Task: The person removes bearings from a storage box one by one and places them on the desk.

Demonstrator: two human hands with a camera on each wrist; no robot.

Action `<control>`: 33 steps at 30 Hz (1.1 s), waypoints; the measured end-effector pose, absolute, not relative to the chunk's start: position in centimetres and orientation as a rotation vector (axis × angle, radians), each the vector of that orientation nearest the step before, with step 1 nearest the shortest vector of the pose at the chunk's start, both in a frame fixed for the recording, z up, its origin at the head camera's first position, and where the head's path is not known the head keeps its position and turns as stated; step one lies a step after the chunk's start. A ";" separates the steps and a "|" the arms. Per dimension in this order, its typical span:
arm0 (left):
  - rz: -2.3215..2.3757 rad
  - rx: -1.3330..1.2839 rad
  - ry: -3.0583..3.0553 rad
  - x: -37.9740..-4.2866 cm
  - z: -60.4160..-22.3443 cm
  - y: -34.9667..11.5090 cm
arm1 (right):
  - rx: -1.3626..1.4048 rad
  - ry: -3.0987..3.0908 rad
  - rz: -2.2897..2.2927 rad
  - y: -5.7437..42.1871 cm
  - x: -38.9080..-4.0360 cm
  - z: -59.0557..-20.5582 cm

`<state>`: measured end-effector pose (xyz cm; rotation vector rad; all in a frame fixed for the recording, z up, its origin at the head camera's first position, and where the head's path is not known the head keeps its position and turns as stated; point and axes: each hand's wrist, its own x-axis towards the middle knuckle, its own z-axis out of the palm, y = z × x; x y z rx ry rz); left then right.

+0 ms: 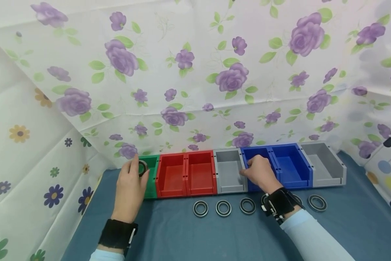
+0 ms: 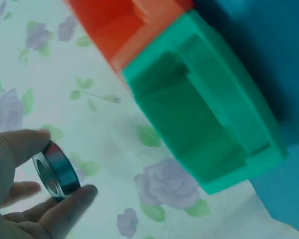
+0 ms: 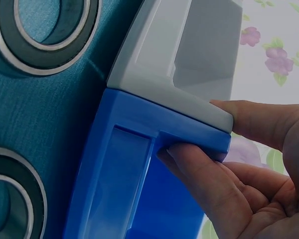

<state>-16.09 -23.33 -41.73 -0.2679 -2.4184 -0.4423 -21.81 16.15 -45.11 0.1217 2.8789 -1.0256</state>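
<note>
My left hand (image 1: 130,192) pinches a ball bearing (image 2: 65,169) between thumb and fingers, raised beside the green bin (image 1: 151,193) at the row's left end. In the left wrist view the bearing is held edgewise, apart from the green bin (image 2: 229,89). My right hand (image 1: 263,174) is at the join of the middle grey bin (image 1: 232,189) and the blue bin (image 1: 255,149) beside it. In the right wrist view its thumb lies against the grey bin (image 3: 154,50), and the curled fingers reach inside the blue bin (image 3: 104,184), pinching the adjoining walls.
Several bearings (image 1: 196,209) lie in a row on the blue cloth (image 1: 189,235) before the bins; my right wrist partly covers some. Two red bins (image 1: 172,193), another blue bin (image 1: 295,184) and a grey bin (image 1: 329,182) complete the row. A flowered sheet (image 1: 195,87) hangs behind.
</note>
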 end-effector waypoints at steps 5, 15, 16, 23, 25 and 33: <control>-0.481 -0.377 -2.360 -15.5 -41.3 -22.4 | 0.131 2.871 -1.036 16.2 -21.9 -45.2; -0.605 -0.351 -2.341 -14.1 -42.3 -20.5 | 0.126 2.860 -1.051 16.2 -21.8 -45.2; -0.609 -0.343 -2.355 -14.0 -42.5 -20.3 | 0.126 2.862 -1.054 16.2 -21.8 -45.2; -0.619 -0.363 -2.449 -13.3 -44.0 -19.5 | 0.124 2.873 -1.056 16.1 -21.8 -45.2; -0.616 -0.366 -2.478 -13.1 -44.4 -19.2 | 0.132 2.873 -1.057 16.1 -21.8 -45.2; -0.625 -0.333 -2.602 -12.4 -45.9 -18.1 | 0.129 2.875 -1.058 16.2 -21.8 -45.3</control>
